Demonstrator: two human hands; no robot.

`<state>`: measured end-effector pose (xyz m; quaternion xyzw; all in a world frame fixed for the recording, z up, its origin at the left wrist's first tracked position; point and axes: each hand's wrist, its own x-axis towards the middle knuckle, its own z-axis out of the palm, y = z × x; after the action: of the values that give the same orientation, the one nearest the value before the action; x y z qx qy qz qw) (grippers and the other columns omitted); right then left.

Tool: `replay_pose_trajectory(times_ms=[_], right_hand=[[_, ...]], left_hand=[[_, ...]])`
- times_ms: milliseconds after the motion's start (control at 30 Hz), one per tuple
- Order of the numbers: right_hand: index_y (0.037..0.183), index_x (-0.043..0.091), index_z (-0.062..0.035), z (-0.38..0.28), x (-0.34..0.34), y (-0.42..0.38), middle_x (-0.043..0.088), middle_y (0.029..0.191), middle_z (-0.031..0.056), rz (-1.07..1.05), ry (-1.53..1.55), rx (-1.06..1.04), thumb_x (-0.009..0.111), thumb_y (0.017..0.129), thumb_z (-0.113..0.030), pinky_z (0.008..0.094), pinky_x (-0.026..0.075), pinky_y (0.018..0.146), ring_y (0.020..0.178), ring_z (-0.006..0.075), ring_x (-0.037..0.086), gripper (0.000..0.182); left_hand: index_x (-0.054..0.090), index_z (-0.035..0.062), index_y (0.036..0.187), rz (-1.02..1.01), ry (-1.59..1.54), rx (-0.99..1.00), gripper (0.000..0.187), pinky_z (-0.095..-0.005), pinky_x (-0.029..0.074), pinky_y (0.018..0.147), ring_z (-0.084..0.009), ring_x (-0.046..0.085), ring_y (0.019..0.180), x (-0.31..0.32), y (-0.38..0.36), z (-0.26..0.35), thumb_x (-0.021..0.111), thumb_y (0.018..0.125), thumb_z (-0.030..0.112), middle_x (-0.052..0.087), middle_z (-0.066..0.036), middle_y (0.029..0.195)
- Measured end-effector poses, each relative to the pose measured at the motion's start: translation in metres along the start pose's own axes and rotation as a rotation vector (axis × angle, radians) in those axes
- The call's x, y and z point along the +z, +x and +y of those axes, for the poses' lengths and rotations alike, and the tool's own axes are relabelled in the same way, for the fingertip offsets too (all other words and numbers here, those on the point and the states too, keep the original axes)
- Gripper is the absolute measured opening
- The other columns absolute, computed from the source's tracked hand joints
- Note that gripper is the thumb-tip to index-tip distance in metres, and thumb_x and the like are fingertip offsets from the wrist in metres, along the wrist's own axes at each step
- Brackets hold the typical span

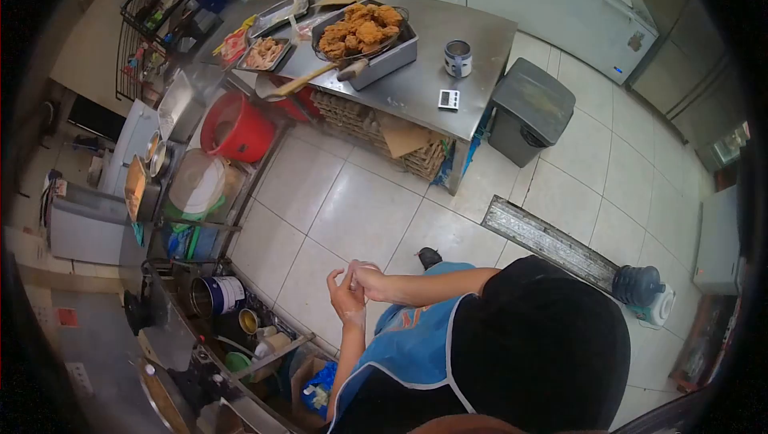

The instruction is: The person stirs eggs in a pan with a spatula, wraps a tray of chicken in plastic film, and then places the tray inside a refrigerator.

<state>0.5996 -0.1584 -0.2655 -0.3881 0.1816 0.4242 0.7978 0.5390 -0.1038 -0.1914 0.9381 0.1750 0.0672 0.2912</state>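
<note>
My left hand [346, 300] is raised in front of the blue apron [416, 330], palm side toward my right hand, with some fingers bent and apart. Against its fingertips lies my right hand [369, 280], the two touching. Its fingers overlap the left ones, so their closing is hidden. A pale, whitish coating shows on the skin of both hands and on the left wrist. No object is visible between them. Below the hands are the tiled floor [332, 250] and a dark shoe [430, 258].
Ahead, a steel table [432, 26] holds fried chicken [364, 30] in a basket, a tray of raw pieces [266, 53], a cup [458, 59] and a timer [449, 99]. A grey bin [532, 106] stands right; a red tub [238, 126] and paint tin [218, 296] left.
</note>
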Motion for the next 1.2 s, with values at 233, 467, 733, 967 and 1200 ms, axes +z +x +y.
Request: replay_pose_trajectory(times_ms=[233, 467, 733, 967, 1200], right_hand=[[0.113, 0.062, -0.0067, -0.115, 0.062, 0.004, 0.059, 0.097, 0.0032, -0.333, -0.218, 0.000, 0.063, 0.092, -0.016, 0.0304, 0.048, 0.080, 0.094, 0.0125, 0.055, 0.023], [0.138, 0.042, -0.0047, -0.209, 0.099, 0.054, 0.048, 0.131, 0.0226, -0.462, -1.096, -0.539, 0.075, 0.081, -0.030, 0.0390, 0.042, 0.101, 0.120, 0.0342, 0.049, 0.071], [0.129, 0.054, -0.0070, -0.231, 0.187, 0.229, 0.056, 0.123, 0.0189, -0.385, -1.291, -0.645, 0.070, 0.082, -0.016, 0.0392, 0.046, 0.096, 0.117, 0.0327, 0.055, 0.051], [0.121, 0.063, -0.0050, -0.293, 0.290, 0.246, 0.068, 0.106, 0.0135, -0.881, -1.266, -0.248, 0.054, 0.096, -0.023, 0.0358, 0.048, 0.086, 0.096, 0.0228, 0.063, 0.032], [0.116, 0.064, -0.0049, -0.326, 0.356, 0.340, 0.067, 0.101, 0.0169, -0.996, -1.806, 0.206, 0.057, 0.090, -0.019, 0.0396, 0.047, 0.078, 0.094, 0.0279, 0.063, 0.030]], left_hand=[[0.066, 0.0002, 0.113, 0.309, 0.091, 0.057, 0.038, -0.0333, 0.053, 0.070, -0.0292, 0.059, 0.091, 0.003, 0.128, -0.132, 0.064, 0.075, -0.001, 0.049, -0.017, 0.118], [0.064, -0.0024, 0.112, 0.164, -0.154, -0.117, 0.037, -0.0281, 0.056, 0.066, -0.0237, 0.060, 0.097, -0.080, 0.230, -0.152, 0.062, 0.075, -0.004, 0.046, -0.015, 0.121], [0.058, 0.0042, 0.124, -0.275, -0.997, -0.189, 0.046, -0.0302, 0.053, 0.082, -0.0203, 0.056, 0.109, -0.128, 0.361, -0.180, 0.073, 0.080, 0.004, 0.047, -0.010, 0.133], [0.040, 0.0106, 0.142, -1.086, -0.487, 0.282, 0.080, -0.0385, 0.044, 0.100, -0.0254, 0.045, 0.127, -0.105, 0.456, -0.314, 0.081, 0.073, 0.011, 0.046, -0.013, 0.140], [0.040, 0.0096, 0.144, -1.300, -0.448, 0.315, 0.084, -0.0402, 0.036, 0.109, -0.0285, 0.045, 0.130, -0.134, 0.578, -0.291, 0.080, 0.070, 0.017, 0.047, -0.016, 0.141]])
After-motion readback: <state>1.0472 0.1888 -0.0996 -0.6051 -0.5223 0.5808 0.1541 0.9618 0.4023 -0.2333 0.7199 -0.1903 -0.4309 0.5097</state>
